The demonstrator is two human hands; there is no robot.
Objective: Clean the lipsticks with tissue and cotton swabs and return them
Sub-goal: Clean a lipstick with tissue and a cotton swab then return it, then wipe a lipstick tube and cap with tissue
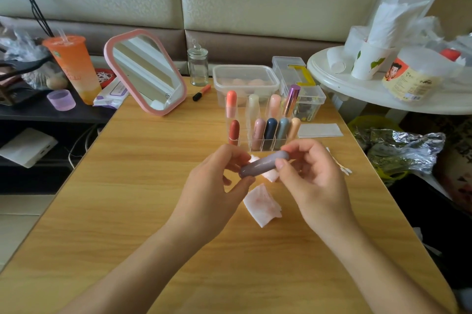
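Over the middle of the table, the greyish-purple lipstick lies sideways between my hands, looks capped as far as I can tell. My left hand pinches the near end and my right hand pinches the far end. The stained tissue is right below and the clear organizer just behind. My worry is that the tube looks slick, so one hard tug could make it slip, drop, and knock over the standing ones.
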